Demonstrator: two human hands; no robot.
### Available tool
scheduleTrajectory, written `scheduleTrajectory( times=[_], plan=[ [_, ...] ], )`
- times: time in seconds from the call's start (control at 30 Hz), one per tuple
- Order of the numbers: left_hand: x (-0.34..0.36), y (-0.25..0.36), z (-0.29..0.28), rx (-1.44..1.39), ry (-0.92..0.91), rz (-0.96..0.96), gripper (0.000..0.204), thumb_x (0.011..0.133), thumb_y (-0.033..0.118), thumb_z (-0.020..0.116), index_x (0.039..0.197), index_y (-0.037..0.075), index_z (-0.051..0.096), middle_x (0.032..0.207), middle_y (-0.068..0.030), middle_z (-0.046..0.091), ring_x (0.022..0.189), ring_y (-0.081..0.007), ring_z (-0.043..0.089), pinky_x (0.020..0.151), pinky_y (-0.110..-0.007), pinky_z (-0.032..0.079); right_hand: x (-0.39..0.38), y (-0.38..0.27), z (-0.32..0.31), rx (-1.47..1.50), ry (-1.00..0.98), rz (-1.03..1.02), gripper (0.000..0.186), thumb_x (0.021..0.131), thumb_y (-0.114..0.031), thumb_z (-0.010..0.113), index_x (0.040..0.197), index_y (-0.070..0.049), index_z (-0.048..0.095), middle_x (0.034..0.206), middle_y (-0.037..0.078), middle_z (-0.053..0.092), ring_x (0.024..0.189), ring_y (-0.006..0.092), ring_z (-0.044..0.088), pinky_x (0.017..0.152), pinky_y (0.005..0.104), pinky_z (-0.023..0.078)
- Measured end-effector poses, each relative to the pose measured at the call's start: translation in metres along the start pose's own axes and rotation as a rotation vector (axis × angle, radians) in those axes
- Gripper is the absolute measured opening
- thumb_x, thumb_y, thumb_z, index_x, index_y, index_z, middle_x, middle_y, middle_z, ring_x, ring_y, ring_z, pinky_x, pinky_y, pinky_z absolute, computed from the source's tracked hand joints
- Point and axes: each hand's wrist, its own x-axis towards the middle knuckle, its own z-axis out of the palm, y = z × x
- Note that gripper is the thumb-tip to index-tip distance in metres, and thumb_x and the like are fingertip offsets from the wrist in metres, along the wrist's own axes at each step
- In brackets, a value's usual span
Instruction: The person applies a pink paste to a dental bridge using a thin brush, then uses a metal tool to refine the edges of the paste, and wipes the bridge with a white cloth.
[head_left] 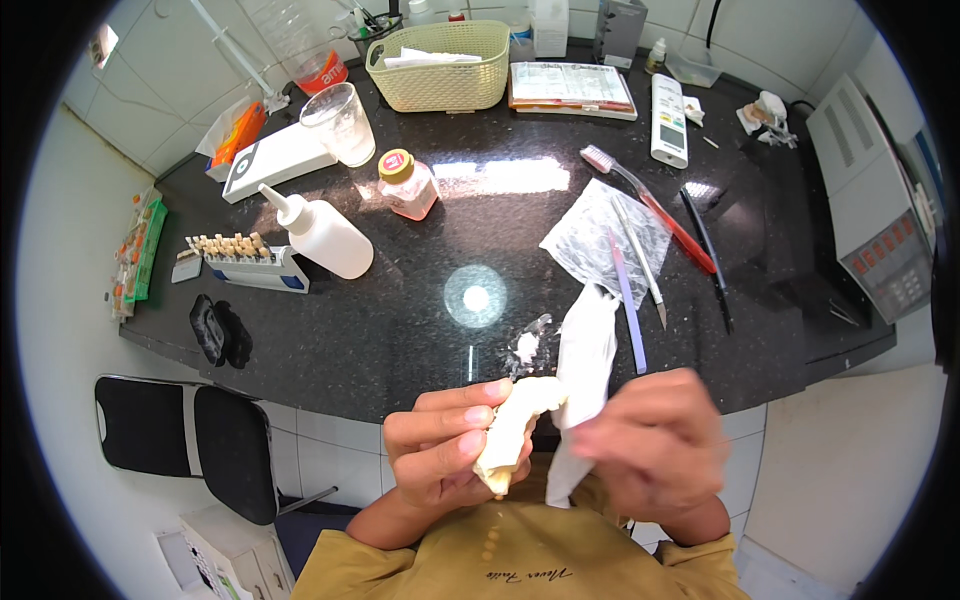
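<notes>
My left hand [445, 445] is closed around a cream, arch-shaped dental cast [515, 430], fingers on its outer side. To the right of the cast, my right hand [655, 445] is curled and smeared by motion; whether anything is in its fingers does not show. Between the hands a white cloth [588, 345] hangs over the table's front edge. A smear of white powder [530, 342] lies just beyond the cast. Past the cloth are a thin tool with a purple handle [629, 310], a pointed metal knife [642, 255] and a clear plastic sheet [590, 230].
A red-handled toothbrush [665, 220] and a black stick-like tool [708, 255] lie right. At left stand a white squeeze bottle [330, 238], a jar of pink powder [408, 186], a tooth shade guide [262, 268] and a glass [345, 125]. A basket [440, 85] stands at the back.
</notes>
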Motion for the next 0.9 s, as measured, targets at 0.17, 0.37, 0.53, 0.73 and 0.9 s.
scheduleTrajectory(
  times=[0.17, 0.37, 0.53, 0.73, 0.9],
  plan=[
    [-0.002, -0.001, 0.006, -0.238, 0.140, -0.317, 0.042, 0.087, 0.013, 0.073, 0.117, 0.005, 0.046, 0.111, -0.0136, 0.051, 0.097, -0.0274, 0.066, 0.083, -0.040, 0.060, 0.010, 0.027, -0.043, -0.262, 0.288, 0.250, 0.008, 0.082, 0.002, 0.073, 0.090, 0.002, 0.070, 0.085, 0.011, 0.066, 0.073, 0.0182, 0.061, 0.067, 0.0267, 0.047],
    [0.001, -0.003, -0.009, -0.728, 0.230, -0.746, 0.039, 0.088, 0.010, 0.072, 0.121, 0.001, 0.053, 0.112, -0.0133, 0.058, 0.107, -0.0309, 0.066, 0.091, -0.044, 0.056, 0.011, 0.098, -0.103, -0.342, 0.170, 0.626, 0.010, 0.089, 0.000, 0.066, 0.097, 0.004, 0.069, 0.089, 0.007, 0.065, 0.080, 0.0121, 0.060, 0.072, 0.0245, 0.048],
    [0.010, 0.004, -0.014, -0.817, 0.241, -1.095, 0.059, 0.085, 0.026, 0.078, 0.130, -0.001, 0.050, 0.115, -0.0119, 0.059, 0.101, -0.0247, 0.066, 0.084, -0.036, 0.059, 0.025, 0.090, -0.087, -0.680, 0.222, 0.385, 0.014, 0.086, 0.001, 0.066, 0.100, 0.001, 0.070, 0.087, 0.007, 0.068, 0.075, 0.0169, 0.064, 0.072, 0.0274, 0.052],
    [0.007, -0.002, -0.027, -1.166, 0.139, -1.192, 0.058, 0.092, 0.023, 0.069, 0.138, -0.003, 0.045, 0.121, -0.0179, 0.062, 0.106, -0.0279, 0.066, 0.092, -0.041, 0.055, 0.044, 0.087, -0.059, -0.530, -0.089, 0.408, 0.009, 0.087, 0.003, 0.063, 0.094, 0.002, 0.068, 0.088, 0.011, 0.069, 0.078, 0.0169, 0.068, 0.069, 0.0277, 0.054],
    [0.011, -0.004, -0.035, -1.260, 0.107, -1.257, 0.054, 0.094, 0.025, 0.067, 0.137, -0.003, 0.048, 0.124, -0.0190, 0.061, 0.106, -0.0271, 0.066, 0.092, -0.039, 0.055, 0.055, 0.086, -0.046, -0.378, -0.228, 0.542, 0.009, 0.086, 0.004, 0.062, 0.094, 0.004, 0.067, 0.088, 0.011, 0.069, 0.075, 0.0201, 0.068, 0.066, 0.0296, 0.054]
  ],
)
